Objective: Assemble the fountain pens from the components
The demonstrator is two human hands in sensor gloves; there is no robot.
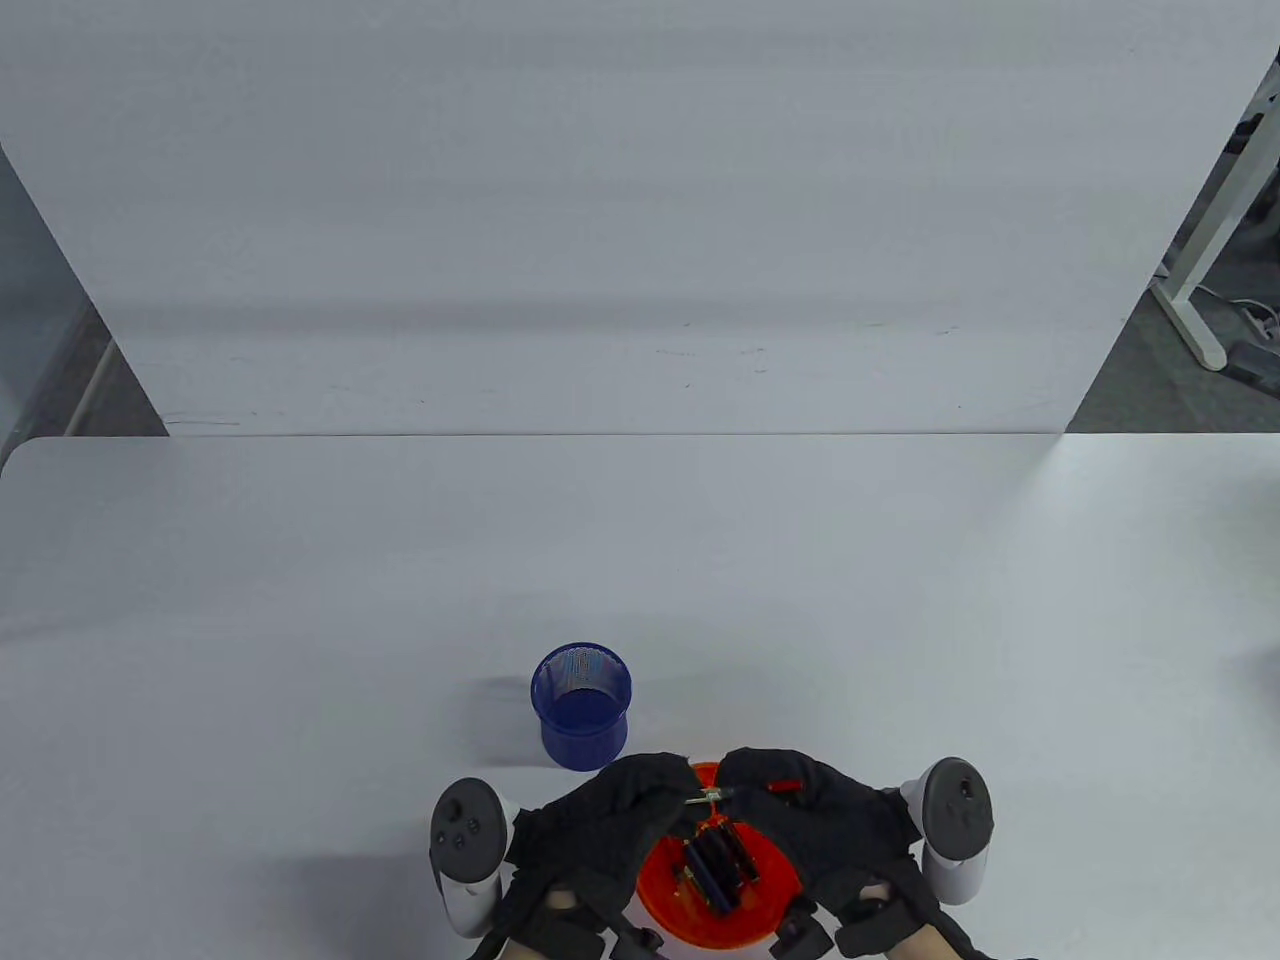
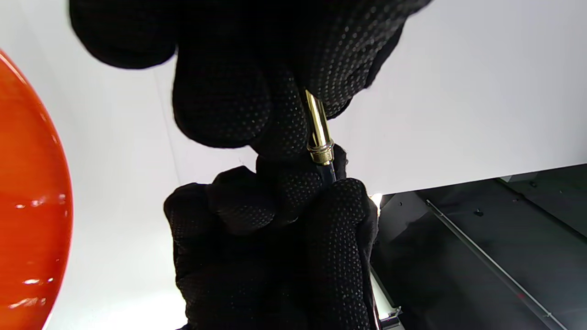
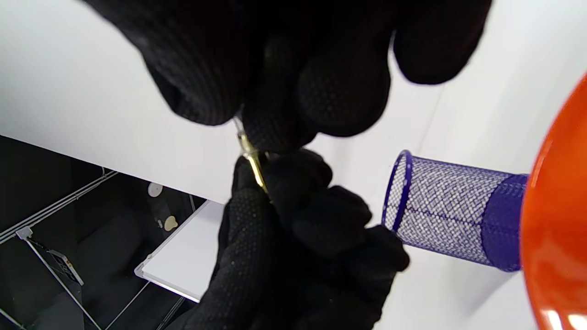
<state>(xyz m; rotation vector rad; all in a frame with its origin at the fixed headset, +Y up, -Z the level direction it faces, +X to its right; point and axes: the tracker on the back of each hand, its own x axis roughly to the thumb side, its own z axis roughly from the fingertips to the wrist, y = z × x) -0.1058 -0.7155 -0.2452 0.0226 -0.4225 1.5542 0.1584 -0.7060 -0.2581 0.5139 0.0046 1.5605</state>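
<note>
Both gloved hands meet over the orange bowl (image 1: pixel 665 900) at the table's near edge. My left hand (image 1: pixel 678 797) pinches a gold pen section (image 2: pixel 318 126) with a threaded ring at its end (image 2: pixel 322 154). My right hand (image 1: pixel 742 790) pinches a dark part (image 2: pixel 328 173) that butts against that ring. In the right wrist view, the gold piece (image 3: pixel 252 159) shows between the right fingertips (image 3: pixel 270 130) and the left fingers (image 3: pixel 257 206). Several dark pen parts (image 1: pixel 716 866) lie in the bowl.
A blue mesh cup (image 1: pixel 582 705) stands upright just beyond the left hand; it also shows in the right wrist view (image 3: pixel 449 213). The bowl's rim shows in the left wrist view (image 2: pixel 32 206) and the right wrist view (image 3: pixel 557 229). The white table (image 1: pixel 640 560) extends far beyond.
</note>
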